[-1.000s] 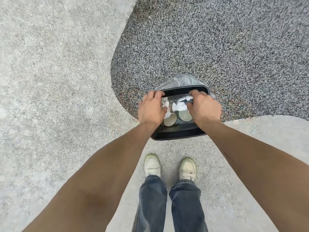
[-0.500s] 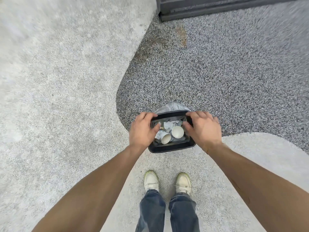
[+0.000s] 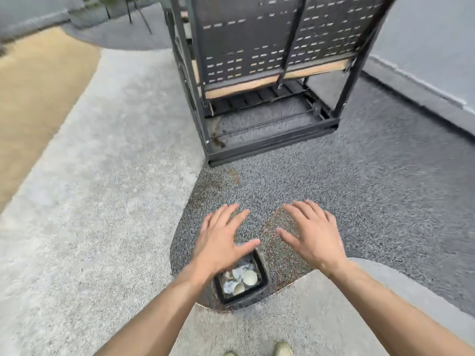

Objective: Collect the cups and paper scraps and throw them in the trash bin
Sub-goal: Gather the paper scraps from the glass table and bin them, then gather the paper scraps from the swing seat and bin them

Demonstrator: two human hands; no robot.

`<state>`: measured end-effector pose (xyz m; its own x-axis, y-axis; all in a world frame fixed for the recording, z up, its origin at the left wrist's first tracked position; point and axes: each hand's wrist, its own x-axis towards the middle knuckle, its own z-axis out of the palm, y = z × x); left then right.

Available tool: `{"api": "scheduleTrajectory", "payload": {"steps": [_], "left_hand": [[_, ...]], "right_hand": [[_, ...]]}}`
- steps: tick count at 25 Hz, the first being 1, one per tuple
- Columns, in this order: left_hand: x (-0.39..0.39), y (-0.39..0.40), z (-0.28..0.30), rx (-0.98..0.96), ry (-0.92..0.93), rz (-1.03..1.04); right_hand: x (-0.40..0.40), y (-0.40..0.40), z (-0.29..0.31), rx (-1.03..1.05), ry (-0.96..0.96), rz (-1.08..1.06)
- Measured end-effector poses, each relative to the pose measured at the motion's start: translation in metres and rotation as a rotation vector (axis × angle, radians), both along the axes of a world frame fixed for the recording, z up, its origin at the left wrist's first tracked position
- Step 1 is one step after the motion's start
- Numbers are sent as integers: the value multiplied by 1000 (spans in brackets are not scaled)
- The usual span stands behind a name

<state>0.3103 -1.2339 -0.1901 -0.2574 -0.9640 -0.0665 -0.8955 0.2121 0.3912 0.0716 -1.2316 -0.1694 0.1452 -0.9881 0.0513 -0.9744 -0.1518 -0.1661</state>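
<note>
Both hands (image 3: 267,242) spread flat, trash bin (image 3: 263,278) upright, cups (image 3: 249,277) mouths up

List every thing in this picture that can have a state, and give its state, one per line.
Trash bin: upright on the ground, open, partly filled.
Cups: two, lying inside the bin.
Paper scraps: crumpled, inside the bin.
Left hand: open, fingers spread, holding nothing.
Right hand: open, fingers spread, holding nothing.

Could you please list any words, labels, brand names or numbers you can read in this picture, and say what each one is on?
None can be read. The trash bin, the cups and paper scraps inside it, the dark metal rack and the shoe tips show no print; the rack's pale dashes are slots, not letters.
</note>
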Motion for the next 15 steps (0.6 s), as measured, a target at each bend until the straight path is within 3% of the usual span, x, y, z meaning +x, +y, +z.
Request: {"api": "scheduleTrajectory", "payload": {"steps": [7,15], "left_hand": [[-108,14,104,-204,-1,-262],[-321,67,169,-310,111,-685]], "right_hand": [[-112,88,103,-132,38,-274],[-274,233,157,-218,74,-674]]}}
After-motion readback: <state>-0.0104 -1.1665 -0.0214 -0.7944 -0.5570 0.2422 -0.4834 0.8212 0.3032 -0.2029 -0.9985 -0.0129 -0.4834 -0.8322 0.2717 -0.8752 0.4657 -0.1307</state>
